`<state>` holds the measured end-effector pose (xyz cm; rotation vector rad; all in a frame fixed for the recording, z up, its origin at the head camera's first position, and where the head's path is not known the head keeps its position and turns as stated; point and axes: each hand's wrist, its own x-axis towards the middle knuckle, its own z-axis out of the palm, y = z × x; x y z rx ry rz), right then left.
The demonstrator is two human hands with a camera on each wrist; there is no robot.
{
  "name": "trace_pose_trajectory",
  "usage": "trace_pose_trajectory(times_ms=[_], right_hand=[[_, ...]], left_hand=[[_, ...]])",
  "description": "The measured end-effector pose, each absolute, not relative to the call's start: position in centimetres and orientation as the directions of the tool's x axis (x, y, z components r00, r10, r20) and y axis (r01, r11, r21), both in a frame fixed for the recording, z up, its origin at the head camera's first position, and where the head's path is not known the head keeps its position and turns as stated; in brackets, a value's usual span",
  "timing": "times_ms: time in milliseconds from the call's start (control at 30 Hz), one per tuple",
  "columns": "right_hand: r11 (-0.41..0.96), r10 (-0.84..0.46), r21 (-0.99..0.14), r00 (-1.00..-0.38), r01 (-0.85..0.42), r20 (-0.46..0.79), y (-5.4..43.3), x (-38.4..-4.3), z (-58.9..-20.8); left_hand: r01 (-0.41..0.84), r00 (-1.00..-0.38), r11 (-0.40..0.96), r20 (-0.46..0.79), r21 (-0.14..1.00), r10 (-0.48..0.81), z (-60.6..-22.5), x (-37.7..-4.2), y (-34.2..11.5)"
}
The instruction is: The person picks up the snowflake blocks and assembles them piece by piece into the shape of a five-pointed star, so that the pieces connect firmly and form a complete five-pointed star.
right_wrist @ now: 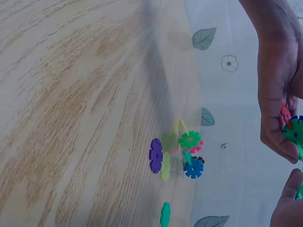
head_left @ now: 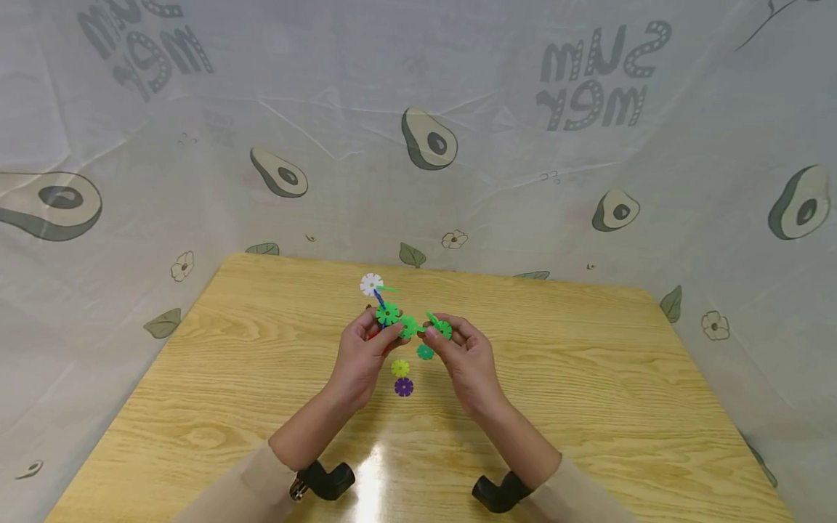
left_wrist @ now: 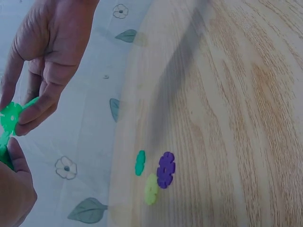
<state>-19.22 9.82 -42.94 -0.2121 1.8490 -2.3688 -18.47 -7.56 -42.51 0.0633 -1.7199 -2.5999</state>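
Toothed plastic building discs are in both hands. My left hand [head_left: 360, 356] pinches a joined piece made of a green disc [head_left: 388, 313], a blue disc [head_left: 379, 298] seen edge-on and a white disc [head_left: 371, 284] at its far end. Some red shows beneath those fingers. Close by on the right, my right hand [head_left: 471, 363] pinches another green disc [head_left: 443, 330] between thumb and fingers, with a green one upright beside it. Between the two hands lies a light-green disc [head_left: 408, 327], edges meeting near the right thumb. Fingers hide parts of the joints.
Below the hands, a teal disc [head_left: 425, 352], a yellow disc [head_left: 400, 368] and a purple disc [head_left: 403, 387] lie on the wooden table [head_left: 588, 407]. Joined green, pink and blue discs [right_wrist: 191, 140] show in the right wrist view. A printed curtain [head_left: 340, 203] hangs behind the table.
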Motion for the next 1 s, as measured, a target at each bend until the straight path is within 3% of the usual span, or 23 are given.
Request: trace_pose_trajectory(times_ms=[633,1000], right_hand=[[-0.169,-0.239,-0.985,-0.971,0.031,0.01,9.7,-19.7,-42.7],[-0.163,-0.14,-0.986,-0.989,-0.016,0.04,8.7,-19.6,-43.2]], left_hand=[[-0.007,-0.998,-0.4,-0.032,0.917,-0.057,-43.0,-18.8,-7.9],[0.003,-0.996,-0.37,-0.031,0.929,-0.085,-43.4,-19.1,-7.8]])
